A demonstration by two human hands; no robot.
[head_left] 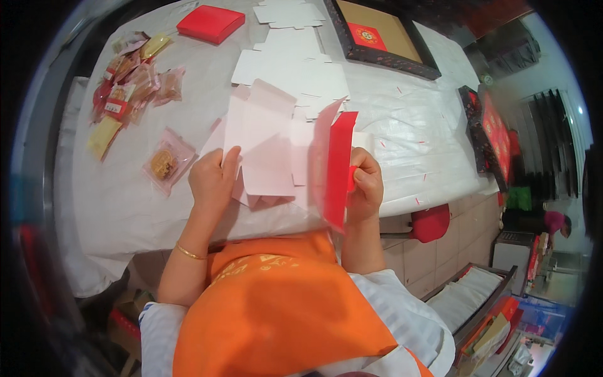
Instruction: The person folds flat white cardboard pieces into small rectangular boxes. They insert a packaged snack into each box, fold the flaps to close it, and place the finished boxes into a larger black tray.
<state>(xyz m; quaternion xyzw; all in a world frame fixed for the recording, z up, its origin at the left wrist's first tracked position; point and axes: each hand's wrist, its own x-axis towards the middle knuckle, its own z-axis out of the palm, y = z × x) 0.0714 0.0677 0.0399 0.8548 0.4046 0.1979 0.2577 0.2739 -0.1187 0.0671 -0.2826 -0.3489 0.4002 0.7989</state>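
Between my hands is a partly folded cardboard box (269,154), pale inside and red outside, its flaps standing up at several angles. My left hand (212,180) is closed on the box's left edge, thumb up along the pale card. On the other side, my right hand (366,183) pinches a small red flap beside the raised red panel (340,164). Beyond the box, flat white box blanks (289,63) lie overlapping in a line. A wrapped round pastry (166,162) lies to the left of my left hand.
Several wrapped pastries (135,85) are heaped at the far left of the white-covered table (405,119). A closed red box (210,24) sits at the back, with a dark-rimmed tray (433,68) to its right. A red stool (431,223) stands by the table's right edge.
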